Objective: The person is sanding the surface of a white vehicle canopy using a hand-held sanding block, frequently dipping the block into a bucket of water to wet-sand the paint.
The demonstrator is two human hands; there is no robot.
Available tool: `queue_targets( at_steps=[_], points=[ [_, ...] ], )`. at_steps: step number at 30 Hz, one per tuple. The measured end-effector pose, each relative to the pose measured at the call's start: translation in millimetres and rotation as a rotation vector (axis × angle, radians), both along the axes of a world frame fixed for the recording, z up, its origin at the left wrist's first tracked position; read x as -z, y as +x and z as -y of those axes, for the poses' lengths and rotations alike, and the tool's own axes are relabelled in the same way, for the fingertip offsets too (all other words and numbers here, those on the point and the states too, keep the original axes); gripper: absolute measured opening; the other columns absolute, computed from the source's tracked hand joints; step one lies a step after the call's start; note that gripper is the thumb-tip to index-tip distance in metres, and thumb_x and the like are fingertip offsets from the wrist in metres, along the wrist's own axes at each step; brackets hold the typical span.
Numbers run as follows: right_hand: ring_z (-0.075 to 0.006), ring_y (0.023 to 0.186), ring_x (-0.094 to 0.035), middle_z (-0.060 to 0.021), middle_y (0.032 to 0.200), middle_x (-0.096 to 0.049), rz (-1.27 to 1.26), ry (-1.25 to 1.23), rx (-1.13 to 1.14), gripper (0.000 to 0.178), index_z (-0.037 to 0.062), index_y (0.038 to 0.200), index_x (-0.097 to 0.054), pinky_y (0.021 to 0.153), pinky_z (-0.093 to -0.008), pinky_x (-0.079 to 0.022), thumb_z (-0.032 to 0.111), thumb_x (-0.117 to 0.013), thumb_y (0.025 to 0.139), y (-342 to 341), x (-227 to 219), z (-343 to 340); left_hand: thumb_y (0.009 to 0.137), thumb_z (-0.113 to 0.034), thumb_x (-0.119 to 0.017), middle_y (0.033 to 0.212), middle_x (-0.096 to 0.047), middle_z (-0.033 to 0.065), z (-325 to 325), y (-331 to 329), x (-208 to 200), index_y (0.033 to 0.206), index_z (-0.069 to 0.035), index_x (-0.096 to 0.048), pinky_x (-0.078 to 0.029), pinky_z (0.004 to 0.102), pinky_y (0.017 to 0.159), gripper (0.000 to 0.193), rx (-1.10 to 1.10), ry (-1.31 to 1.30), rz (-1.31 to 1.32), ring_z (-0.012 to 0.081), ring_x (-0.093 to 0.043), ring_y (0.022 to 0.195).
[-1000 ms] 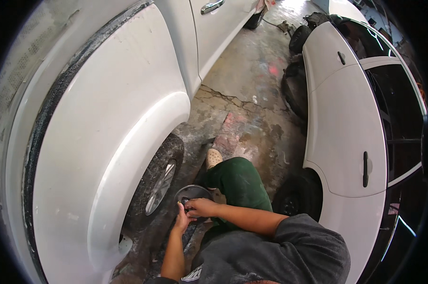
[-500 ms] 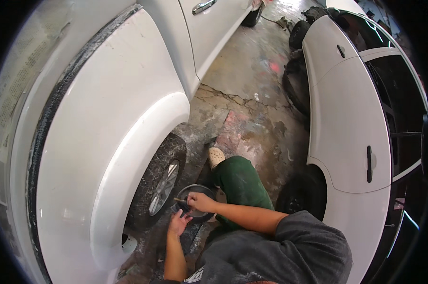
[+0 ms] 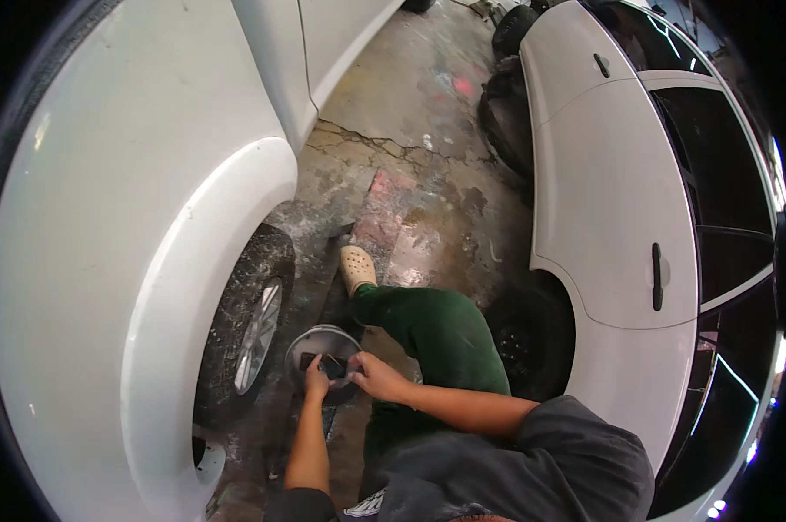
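A round grey hubcap-like disc (image 3: 323, 365) sits low beside the tyre (image 3: 245, 331) of the white car (image 3: 106, 217), just above the wet concrete floor (image 3: 410, 191). A small dark object (image 3: 332, 367), too small to identify, lies at its centre. The left hand (image 3: 316, 380) rests on the disc's lower edge, fingers curled narrow around the dark object; the right hand (image 3: 374, 379) closes partly on the disc's right rim, steadying it. Judged step: handling the small part against the disc face. Continuing appears to call for a firm hold on the rim and fine fingertip work at the centre. A green-trousered leg (image 3: 428, 335) and pale clog (image 3: 356, 268) extend forward.
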State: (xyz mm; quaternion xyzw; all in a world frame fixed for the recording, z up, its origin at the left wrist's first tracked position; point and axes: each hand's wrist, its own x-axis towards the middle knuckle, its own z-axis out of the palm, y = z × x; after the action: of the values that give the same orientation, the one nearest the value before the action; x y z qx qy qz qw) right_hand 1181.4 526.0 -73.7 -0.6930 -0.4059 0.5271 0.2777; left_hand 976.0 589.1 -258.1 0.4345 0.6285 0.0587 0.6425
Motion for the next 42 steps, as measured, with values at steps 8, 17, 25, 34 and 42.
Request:
queue_targets(
  at_steps=[8,17,25,34,42],
  points=[
    [-0.0410,0.115,-0.062,-0.0246,0.123,-0.060,0.011,-0.141,-0.165,0.045,0.0003,0.133,-0.056,0.099,-0.0453,-0.050,0.025,-0.067,0.097,4,-1,45,0.099,-0.025,-0.056,0.135,-0.058,0.0350,9,33,95,0.132,0.001,-0.060,-0.048,0.0507,0.103,0.042,0.233,0.215,-0.447,0.0461,-0.061,0.121],
    [-0.0401,0.117,-0.062,-0.0261,0.140,-0.054,0.232,-0.029,-0.272,0.056,0.0006,0.138,-0.055,0.100,-0.0464,-0.049,0.037,-0.067,0.098,17,31,35,0.092,-0.011,-0.057,0.117,-0.067,0.0314,16,15,1,0.123,0.001,-0.063,-0.049,0.0522,0.099,0.034,0.294,0.336,-0.317,0.0475,-0.064,0.115],
    [-0.0373,0.129,-0.057,-0.0249,0.136,-0.062,-0.640,-0.624,0.287,0.075,-0.0048,0.142,-0.050,0.115,-0.0486,-0.040,0.058,-0.054,0.101,-38,-10,-43,0.098,-0.011,-0.053,0.138,-0.060,0.0260,35,22,-184,0.138,-0.002,-0.057,-0.045,0.0482,0.106,0.041,0.099,0.676,-0.074,0.0422,-0.057,0.128],
    [-0.0314,0.119,-0.059,-0.0133,0.127,-0.063,-1.111,-0.266,0.143,0.033,0.0056,0.123,-0.061,0.104,-0.0494,-0.047,0.033,-0.051,0.107,-26,-39,-49,0.109,-0.024,-0.046,0.162,-0.036,0.0228,49,36,-207,0.160,-0.001,-0.027,-0.024,0.0493,0.123,0.060,0.126,0.888,-0.026,0.0363,-0.032,0.152],
    [-0.0305,0.088,-0.070,-0.0122,0.089,-0.067,-0.970,-0.226,0.491,0.030,0.0068,0.111,-0.060,0.079,-0.0412,-0.059,0.034,-0.049,0.106,42,-70,-113,0.098,-0.027,-0.065,0.166,-0.025,0.0269,-33,32,-339,0.156,0.001,-0.038,-0.023,0.0472,0.125,0.070,0.319,1.322,-0.244,0.0416,-0.027,0.152]
  ],
)
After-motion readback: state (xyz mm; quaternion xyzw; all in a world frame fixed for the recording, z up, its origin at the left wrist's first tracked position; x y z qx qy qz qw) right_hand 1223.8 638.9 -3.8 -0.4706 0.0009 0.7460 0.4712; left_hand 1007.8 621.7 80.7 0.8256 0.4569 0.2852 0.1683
